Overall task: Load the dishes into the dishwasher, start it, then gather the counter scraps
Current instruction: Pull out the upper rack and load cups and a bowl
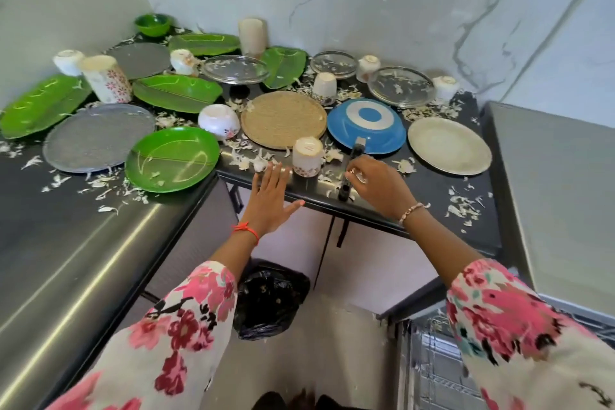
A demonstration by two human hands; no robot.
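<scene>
Blue pan (366, 130) points its handle (356, 151) at the desk (432, 190) edge, so right fingers (361, 176) grasp it there; left fingers (270, 174) hover released.

A blue frying pan (366, 130) lies upside down at the bench's (432, 196) near edge, its handle (358, 147) pointing near, gripped by the right hand (376, 183). Green plates (173, 160), steel plates (98, 138) and upturned cups (307, 156) surround it among white scraps (462, 206).

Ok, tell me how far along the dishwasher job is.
Barely begun. Nothing looks loaded: dishes like the green plate cover the counter. In hand: the right hand grips the upturned blue pan by its handle; the left hand hovers open beside a cup. Left: loading everything into the wire rack, starting it, gathering the scraps.
</scene>
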